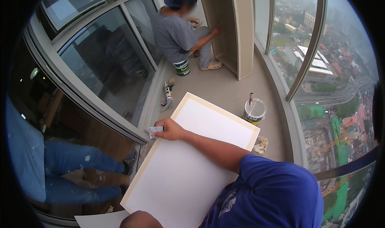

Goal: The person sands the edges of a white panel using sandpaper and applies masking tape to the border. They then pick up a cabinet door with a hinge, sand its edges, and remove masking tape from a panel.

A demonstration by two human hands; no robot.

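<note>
My right hand [170,130] reaches across a white panel [208,119] with tan strips along its edges. Its fingers are closed on a small grey piece of sandpaper [155,131], held at the panel's left edge. The panel lies slanted in front of me, and my right forearm covers part of its middle. At the lower edge a rounded bit of bare skin [141,220] shows, and I cannot tell which part of my body it is. My left hand is not in view.
A paint pail [255,110] with a brush stands to the right, near a crumpled rag [260,145]. A sealant tube [167,91] lies ahead on the floor. Beyond, a co-worker [176,31] sits on a bucket [182,68] beside a tall cabinet [244,35]. Another person's legs [80,155] are at left.
</note>
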